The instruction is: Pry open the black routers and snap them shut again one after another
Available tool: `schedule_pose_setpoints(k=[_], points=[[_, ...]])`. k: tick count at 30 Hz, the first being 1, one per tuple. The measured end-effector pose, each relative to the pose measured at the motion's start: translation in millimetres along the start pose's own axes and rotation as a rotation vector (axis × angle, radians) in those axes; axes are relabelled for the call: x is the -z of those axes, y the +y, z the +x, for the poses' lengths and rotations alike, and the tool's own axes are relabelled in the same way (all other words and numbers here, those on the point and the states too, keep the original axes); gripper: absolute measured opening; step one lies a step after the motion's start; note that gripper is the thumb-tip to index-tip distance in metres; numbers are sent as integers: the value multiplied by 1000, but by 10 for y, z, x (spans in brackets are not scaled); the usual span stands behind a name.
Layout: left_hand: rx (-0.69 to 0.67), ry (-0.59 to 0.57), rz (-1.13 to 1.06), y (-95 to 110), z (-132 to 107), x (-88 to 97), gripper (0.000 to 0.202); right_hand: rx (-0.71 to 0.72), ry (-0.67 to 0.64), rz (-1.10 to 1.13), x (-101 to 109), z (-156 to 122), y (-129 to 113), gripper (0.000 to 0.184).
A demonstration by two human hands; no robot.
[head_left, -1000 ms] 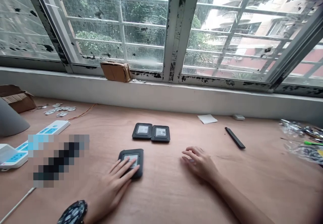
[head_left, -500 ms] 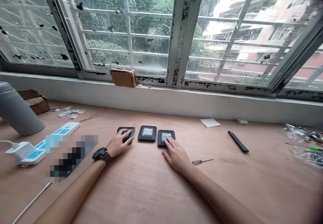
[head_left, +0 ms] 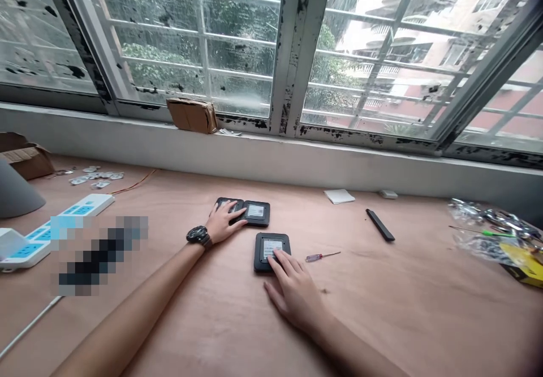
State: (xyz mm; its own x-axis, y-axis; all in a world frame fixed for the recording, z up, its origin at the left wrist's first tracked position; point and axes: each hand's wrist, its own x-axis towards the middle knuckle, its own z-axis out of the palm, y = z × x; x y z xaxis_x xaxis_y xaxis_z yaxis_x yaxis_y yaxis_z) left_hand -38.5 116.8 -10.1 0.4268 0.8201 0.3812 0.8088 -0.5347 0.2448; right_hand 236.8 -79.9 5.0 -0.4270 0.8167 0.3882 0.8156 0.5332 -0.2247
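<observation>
My left hand lies over a black rounded-corner device, with its fingers across the top and a black wristwatch on the wrist. That device touches a second black device with a white label, which no hand touches. My right hand is nearer me, its fingertips pressing on a third black device and covering part of its label. All three devices lie flat on the plywood tabletop.
A small screwdriver lies right of my right hand, and a black strip beyond it. A white power strip lies left, partly pixelated. Plastic bags with parts lie right. A cardboard package sits on the windowsill.
The left device has moved right, up against the middle one. My right hand has drawn the third device toward me, out of the row. The view has shifted slightly.
</observation>
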Motion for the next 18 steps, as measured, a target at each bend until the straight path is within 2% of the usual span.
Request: schedule_pose_setpoints(k=[5,9,13,15,18], points=[[12,24,-27,251,112,-102,49,36,6,-13,-6,-19,-94,47],[-84,44,-101,438,55,18,40,78,12,10,116,-20,-23,40],[-223,12,-157,712,-355,266,35,11,88,3,422,-45,477,35],[-249,-22,-186,875,-628,344,46,-41,50,7,558,-103,790,35],[-204,-53,-186,1115,-919,339,70,-40,-57,24,644,-172,1119,22]])
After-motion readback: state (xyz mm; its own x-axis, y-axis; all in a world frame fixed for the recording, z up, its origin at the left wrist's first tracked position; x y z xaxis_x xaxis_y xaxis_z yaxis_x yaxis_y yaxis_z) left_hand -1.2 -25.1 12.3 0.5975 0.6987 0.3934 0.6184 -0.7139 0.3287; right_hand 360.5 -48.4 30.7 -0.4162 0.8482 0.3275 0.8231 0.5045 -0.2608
